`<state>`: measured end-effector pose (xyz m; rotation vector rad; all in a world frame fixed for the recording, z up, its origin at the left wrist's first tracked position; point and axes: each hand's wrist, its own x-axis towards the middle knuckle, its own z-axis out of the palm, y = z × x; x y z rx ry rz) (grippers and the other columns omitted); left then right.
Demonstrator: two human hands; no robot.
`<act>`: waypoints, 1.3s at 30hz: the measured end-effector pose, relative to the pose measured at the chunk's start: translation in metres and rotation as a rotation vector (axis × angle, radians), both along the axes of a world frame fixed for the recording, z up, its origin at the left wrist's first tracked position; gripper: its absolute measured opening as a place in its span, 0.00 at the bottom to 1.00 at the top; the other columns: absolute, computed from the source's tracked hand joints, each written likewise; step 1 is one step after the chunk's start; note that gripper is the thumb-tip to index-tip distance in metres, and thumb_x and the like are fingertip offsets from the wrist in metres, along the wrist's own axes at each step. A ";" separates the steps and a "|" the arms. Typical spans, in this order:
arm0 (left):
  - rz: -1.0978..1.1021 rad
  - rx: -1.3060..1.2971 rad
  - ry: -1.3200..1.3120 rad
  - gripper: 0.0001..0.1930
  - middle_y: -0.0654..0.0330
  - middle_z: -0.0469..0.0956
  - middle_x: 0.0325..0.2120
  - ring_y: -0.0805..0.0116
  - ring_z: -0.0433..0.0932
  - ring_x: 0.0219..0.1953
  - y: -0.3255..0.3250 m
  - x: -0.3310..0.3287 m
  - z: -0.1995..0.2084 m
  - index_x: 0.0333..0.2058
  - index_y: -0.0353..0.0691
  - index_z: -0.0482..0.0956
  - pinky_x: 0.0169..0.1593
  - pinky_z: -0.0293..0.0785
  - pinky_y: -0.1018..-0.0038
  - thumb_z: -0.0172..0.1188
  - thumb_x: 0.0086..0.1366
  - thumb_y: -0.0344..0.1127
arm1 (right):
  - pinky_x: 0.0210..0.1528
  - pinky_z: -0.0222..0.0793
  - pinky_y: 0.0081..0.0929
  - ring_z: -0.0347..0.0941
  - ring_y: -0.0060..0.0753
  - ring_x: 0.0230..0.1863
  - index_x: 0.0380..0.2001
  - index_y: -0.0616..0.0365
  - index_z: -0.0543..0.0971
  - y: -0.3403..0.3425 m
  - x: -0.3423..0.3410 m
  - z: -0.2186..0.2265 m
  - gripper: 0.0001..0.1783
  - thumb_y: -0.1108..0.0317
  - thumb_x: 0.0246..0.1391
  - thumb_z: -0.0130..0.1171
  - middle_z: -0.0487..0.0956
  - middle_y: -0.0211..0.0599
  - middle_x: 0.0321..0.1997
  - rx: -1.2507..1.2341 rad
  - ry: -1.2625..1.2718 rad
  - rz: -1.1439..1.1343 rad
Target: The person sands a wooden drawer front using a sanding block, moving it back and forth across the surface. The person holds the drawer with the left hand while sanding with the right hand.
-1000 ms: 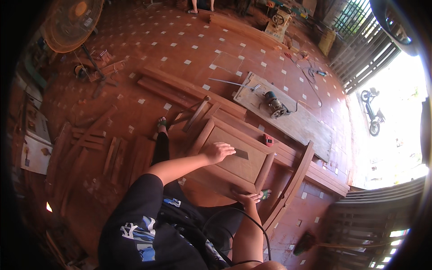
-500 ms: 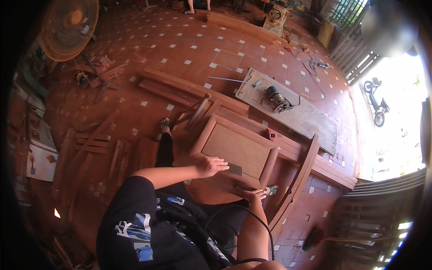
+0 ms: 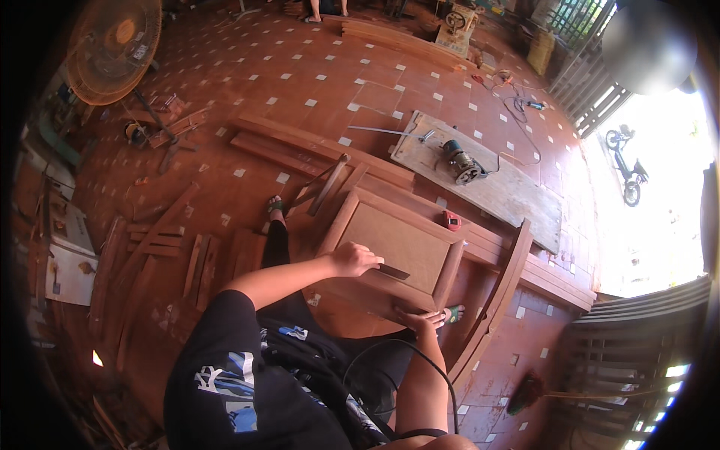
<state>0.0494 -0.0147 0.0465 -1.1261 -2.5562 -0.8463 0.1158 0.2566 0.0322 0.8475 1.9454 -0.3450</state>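
Observation:
A framed wooden panel (image 3: 397, 238) with a flat tan center lies in front of me. Above its near side my left hand (image 3: 355, 260) has its fingers closed on a thin dark flat strip (image 3: 394, 272), possibly a scraper. The strip juts out to the right over the panel; whether it touches the surface I cannot tell. At the near right corner of the frame rests my right hand (image 3: 422, 318), its fingers stretched out along the edge, holding nothing. A red tape measure (image 3: 451, 220) sits just past the panel's far right corner.
Long wooden beams (image 3: 555, 283) lie beyond and right of the panel. A power tool (image 3: 463, 165) rests on a pale board (image 3: 517, 206). Cut timber (image 3: 154, 240) and a standing fan (image 3: 112, 49) are to the left. A cable (image 3: 525, 160) trails across the floor.
My left hand has gone from flatter fingers to a closed grip, and the strip is now tilted, looking narrower. My right hand has stayed at the frame's corner.

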 end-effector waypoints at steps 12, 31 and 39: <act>0.604 0.220 -0.031 0.07 0.55 0.81 0.27 0.52 0.80 0.29 0.022 -0.047 0.006 0.34 0.40 0.78 0.30 0.75 0.60 0.58 0.64 0.37 | 0.75 0.24 0.49 0.11 0.48 0.76 0.68 0.63 0.22 0.015 0.003 -0.018 0.90 0.16 0.21 0.63 0.17 0.48 0.75 -0.004 0.004 -0.003; 0.491 0.006 -0.567 0.15 0.45 0.80 0.25 0.45 0.81 0.29 0.146 0.030 0.003 0.48 0.34 0.68 0.32 0.76 0.53 0.51 0.68 0.37 | 0.73 0.25 0.56 0.10 0.39 0.76 0.70 0.56 0.22 0.018 0.002 -0.039 0.89 0.16 0.20 0.63 0.14 0.37 0.75 0.049 -0.028 -0.021; 0.658 0.711 -0.625 0.18 0.52 0.74 0.41 0.65 0.73 0.45 0.068 -0.018 -0.062 0.46 0.31 0.68 0.52 0.69 0.67 0.59 0.65 0.37 | 0.73 0.28 0.57 0.14 0.38 0.77 0.71 0.54 0.25 0.003 -0.001 -0.029 0.90 0.17 0.17 0.66 0.17 0.36 0.76 0.061 -0.001 -0.009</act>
